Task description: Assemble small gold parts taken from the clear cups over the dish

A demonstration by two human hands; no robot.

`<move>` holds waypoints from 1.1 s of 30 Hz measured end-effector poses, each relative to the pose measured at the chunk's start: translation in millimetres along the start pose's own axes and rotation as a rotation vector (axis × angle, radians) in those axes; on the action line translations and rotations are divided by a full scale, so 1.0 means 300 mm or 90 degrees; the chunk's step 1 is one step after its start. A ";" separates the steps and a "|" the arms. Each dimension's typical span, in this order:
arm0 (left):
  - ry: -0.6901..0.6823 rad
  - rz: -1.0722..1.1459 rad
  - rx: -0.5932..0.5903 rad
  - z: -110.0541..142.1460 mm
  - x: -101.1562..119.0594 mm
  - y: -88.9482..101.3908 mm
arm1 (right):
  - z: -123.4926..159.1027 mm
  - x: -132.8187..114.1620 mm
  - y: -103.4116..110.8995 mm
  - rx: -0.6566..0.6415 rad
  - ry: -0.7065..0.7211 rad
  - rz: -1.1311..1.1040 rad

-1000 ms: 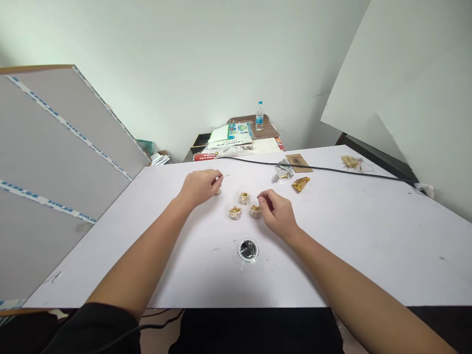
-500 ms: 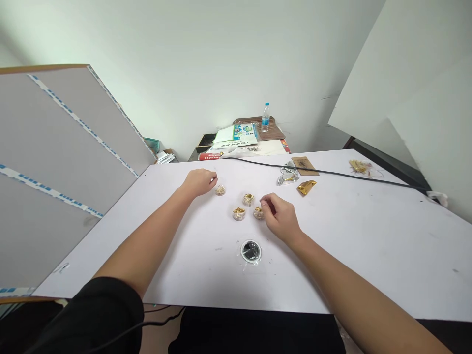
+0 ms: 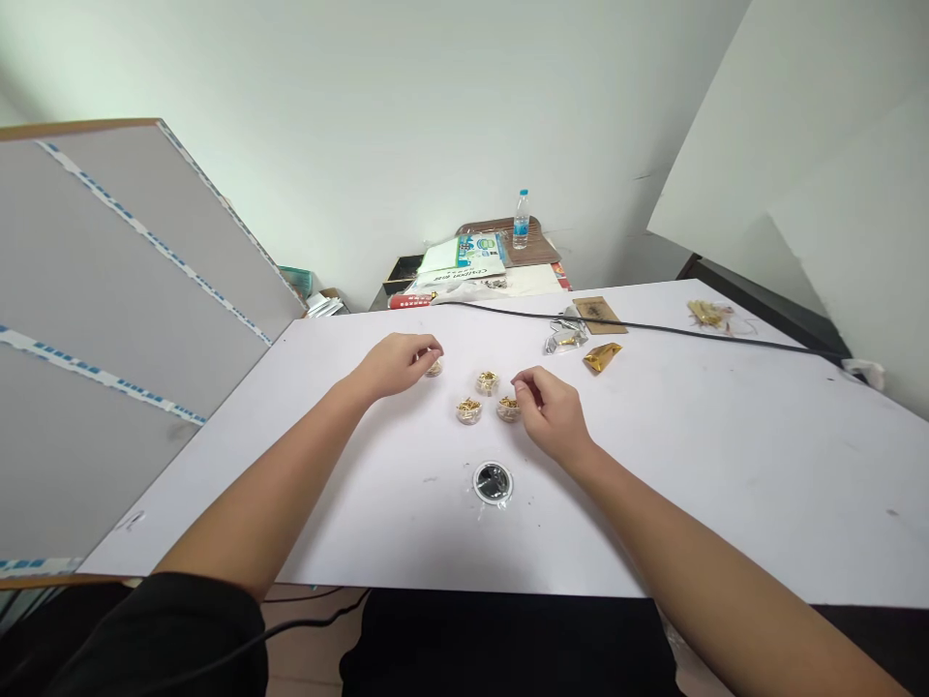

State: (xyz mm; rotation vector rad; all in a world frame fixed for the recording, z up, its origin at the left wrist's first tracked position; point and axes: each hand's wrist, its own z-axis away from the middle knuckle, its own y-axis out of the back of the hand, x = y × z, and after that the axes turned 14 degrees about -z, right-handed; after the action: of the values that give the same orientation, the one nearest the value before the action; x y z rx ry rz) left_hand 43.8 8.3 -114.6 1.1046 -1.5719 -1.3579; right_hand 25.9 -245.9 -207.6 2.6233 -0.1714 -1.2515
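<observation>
My left hand (image 3: 402, 365) is at the left small clear dish (image 3: 434, 369), its curled fingertips over the rim and partly covering it. Thumb and fingers come close together there; anything between them is too small to make out. My right hand (image 3: 555, 414) hovers beside the right-hand clear dish (image 3: 508, 410), thumb and forefinger drawn into a pinch, with no visible item I can name. Small gold-coloured pieces fill that dish, the front dish (image 3: 468, 411) and the back dish (image 3: 488, 383). Nearer me lies a round black disc with a white rim (image 3: 494, 482) on clear film.
A black cable (image 3: 653, 325) crosses the back of the white table (image 3: 726, 465). Behind my right hand lie a gold packet (image 3: 602, 358), a clear-and-silver bag (image 3: 564, 339) and a brown card (image 3: 599, 315). Grey panel (image 3: 108, 319) stands left; a water bottle (image 3: 521, 221) stands beyond.
My left hand has moved slightly right, its fingertips now over the left dish. The thin piece seen at its fingertips earlier no longer shows. My right hand keeps nearly the same pose.
</observation>
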 end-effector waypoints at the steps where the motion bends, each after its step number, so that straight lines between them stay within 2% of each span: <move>1: -0.042 0.026 -0.013 0.002 0.019 0.011 | -0.001 0.000 0.001 0.007 0.005 -0.003; 6: -0.226 0.017 -0.096 -0.025 0.131 0.040 | -0.003 0.008 0.002 0.048 0.001 -0.085; 11: -0.327 -0.123 -0.127 -0.093 0.245 0.020 | -0.001 0.036 -0.005 0.086 -0.054 -0.164; 14: -0.320 -0.180 -0.128 -0.129 0.299 0.010 | -0.001 0.050 -0.011 0.108 -0.084 -0.192; 17: -0.281 -0.221 -0.185 -0.153 0.332 0.008 | -0.002 0.057 -0.016 0.119 -0.109 -0.213; 21: -0.265 -0.214 -0.196 -0.175 0.327 0.023 | -0.003 0.057 -0.019 0.121 -0.138 -0.190; 29: -0.238 -0.116 -0.255 -0.166 0.210 0.092 | -0.004 0.059 -0.025 0.088 -0.157 -0.158; 33: -0.230 -0.133 -0.229 -0.153 0.236 0.068 | 0.003 0.065 -0.034 0.077 -0.158 -0.173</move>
State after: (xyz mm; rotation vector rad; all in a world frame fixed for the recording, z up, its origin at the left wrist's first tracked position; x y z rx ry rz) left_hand 60.9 -72.2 -87.3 0.8509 -1.4003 -1.9809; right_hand 37.7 -240.3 -225.4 2.6504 0.0742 -1.7067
